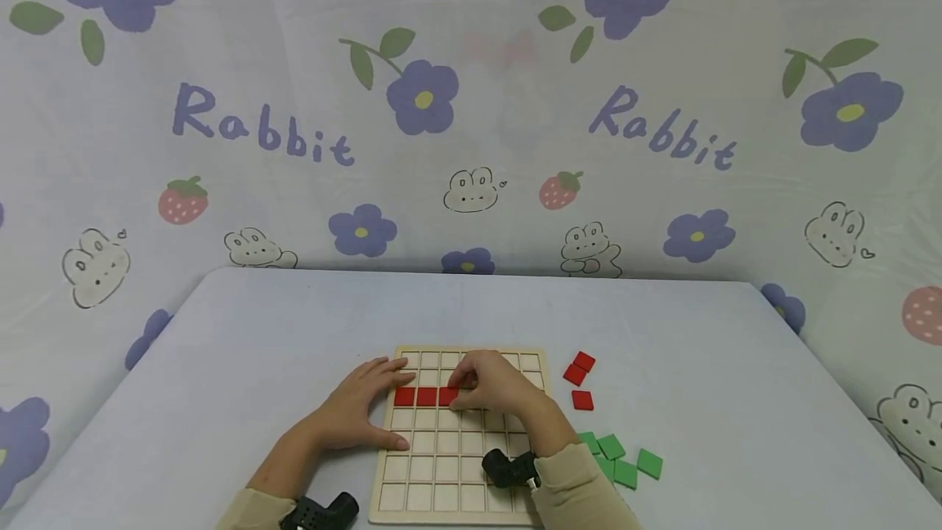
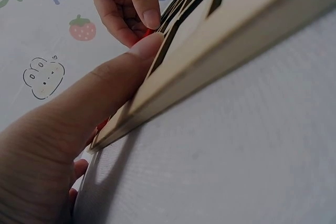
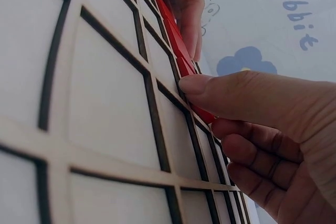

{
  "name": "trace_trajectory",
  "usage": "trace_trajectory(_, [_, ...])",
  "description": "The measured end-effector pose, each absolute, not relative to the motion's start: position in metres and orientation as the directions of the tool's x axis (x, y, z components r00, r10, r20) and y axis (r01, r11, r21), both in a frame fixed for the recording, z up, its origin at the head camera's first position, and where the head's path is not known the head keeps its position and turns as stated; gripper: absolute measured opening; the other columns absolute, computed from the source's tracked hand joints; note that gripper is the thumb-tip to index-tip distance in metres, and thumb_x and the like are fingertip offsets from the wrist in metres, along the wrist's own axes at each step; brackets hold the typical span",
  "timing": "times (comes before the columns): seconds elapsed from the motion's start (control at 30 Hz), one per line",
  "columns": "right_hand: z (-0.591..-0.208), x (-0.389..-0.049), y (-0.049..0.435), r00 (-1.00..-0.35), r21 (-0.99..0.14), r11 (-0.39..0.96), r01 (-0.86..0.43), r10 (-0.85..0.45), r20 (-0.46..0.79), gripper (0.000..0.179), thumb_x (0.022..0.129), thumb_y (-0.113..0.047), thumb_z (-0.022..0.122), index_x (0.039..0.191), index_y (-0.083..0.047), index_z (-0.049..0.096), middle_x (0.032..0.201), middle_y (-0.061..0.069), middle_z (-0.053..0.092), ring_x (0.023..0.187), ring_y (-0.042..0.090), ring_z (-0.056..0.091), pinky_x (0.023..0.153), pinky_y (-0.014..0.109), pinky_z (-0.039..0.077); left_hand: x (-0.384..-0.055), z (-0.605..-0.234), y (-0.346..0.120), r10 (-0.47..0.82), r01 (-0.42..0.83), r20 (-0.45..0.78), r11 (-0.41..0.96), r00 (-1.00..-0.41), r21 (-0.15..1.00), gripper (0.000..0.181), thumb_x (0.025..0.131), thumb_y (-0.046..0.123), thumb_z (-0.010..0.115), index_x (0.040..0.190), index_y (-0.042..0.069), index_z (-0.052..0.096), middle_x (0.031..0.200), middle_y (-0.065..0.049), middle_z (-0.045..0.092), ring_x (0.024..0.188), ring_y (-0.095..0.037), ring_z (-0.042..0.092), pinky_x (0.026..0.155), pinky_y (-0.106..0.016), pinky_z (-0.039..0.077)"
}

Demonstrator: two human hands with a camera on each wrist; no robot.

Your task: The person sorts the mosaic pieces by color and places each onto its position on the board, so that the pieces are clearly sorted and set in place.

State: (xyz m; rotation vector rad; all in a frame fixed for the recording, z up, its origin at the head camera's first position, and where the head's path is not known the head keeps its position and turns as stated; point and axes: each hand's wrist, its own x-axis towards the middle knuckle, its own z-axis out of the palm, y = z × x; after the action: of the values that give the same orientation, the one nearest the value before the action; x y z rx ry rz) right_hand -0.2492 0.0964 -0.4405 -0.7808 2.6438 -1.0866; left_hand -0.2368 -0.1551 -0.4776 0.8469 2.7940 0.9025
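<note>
White table (image 1: 736,366): wooden grid board (image 1: 446,469), loose red tiles (image 1: 582,401), green tiles (image 1: 625,474).

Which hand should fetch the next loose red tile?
Probably the right hand, once done with the tile it pinches: it is nearer the loose red tiles beside the board. The left hand rests at the board's opposite edge.

Indoor tabletop setup, room type unclear: white table (image 1: 294,317), backdrop (image 1: 508,137) printed with rabbits, flowers, strawberries
</note>
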Motion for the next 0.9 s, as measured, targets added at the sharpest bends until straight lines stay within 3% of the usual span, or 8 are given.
trace_trajectory(0.4, [-0.439,-0.248,0.1,-0.856,-0.697,0.605,-0.385,-0.516,0.024,0.025,0.074,-0.014,0.078,0.095,-0.004,0.07,0.093,0.004,0.064,0.081,0.013,0.055,0.071,0.025,0.049,-0.238,-0.478,-0.155,0.537,0.481,0.079,0.67,-0.84,0.565,0.09,0.061,0.063,0.076,0.136,0.022,0.048,0.15,-0.002,0.034,0.141,-0.033,0.021,0.111,-0.06,0.02])
trace_trajectory(0.9, [-0.423,-0.247,0.137,-0.881,-0.674,0.644,-0.362,-0.472,0.023,0.026,0.076,-0.015,0.076,0.098,-0.003,0.069,0.097,0.007,0.064,0.091,0.019,0.058,0.082,0.037,0.052,-0.238,-0.477,-0.156,0.541,0.488,0.088,0.663,-0.837,0.568,0.09,0.061,0.06,0.077,0.136,0.02,0.048,0.15,-0.003,0.034,0.141,-0.034,0.021,0.112,-0.06,0.019])
